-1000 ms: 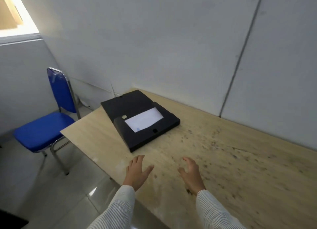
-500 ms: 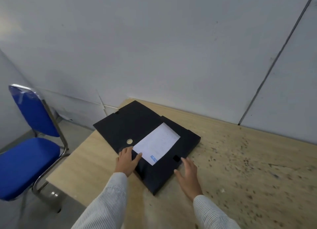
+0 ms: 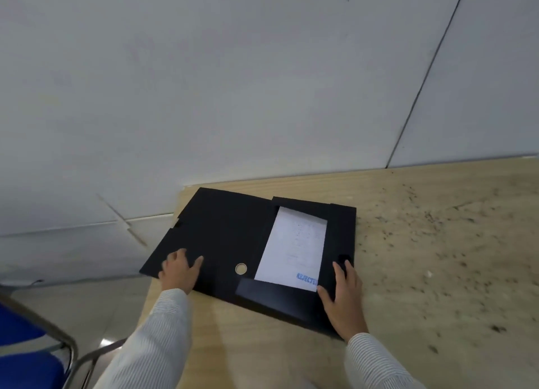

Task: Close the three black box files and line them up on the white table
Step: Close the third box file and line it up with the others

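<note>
One black box file [image 3: 227, 234] lies open and flat on the beige wooden table [image 3: 423, 257], its lid flap spread to the left over the table's left edge. A white sheet [image 3: 294, 245] with blue print lies in its tray on the right. My left hand [image 3: 179, 270] grips the near left corner of the lid flap. My right hand [image 3: 344, 295] rests flat on the tray's near right edge, fingers spread. Only this one file is in view.
A grey wall [image 3: 262, 82] runs right behind the table. A blue chair [image 3: 26, 356] with a metal frame stands at the lower left, beside the table's left edge. The table top to the right is speckled with dark marks.
I have come closer to the file. My left hand slid from the middle of the lid to its near left corner. My right hand moved up onto the tray's right edge.
</note>
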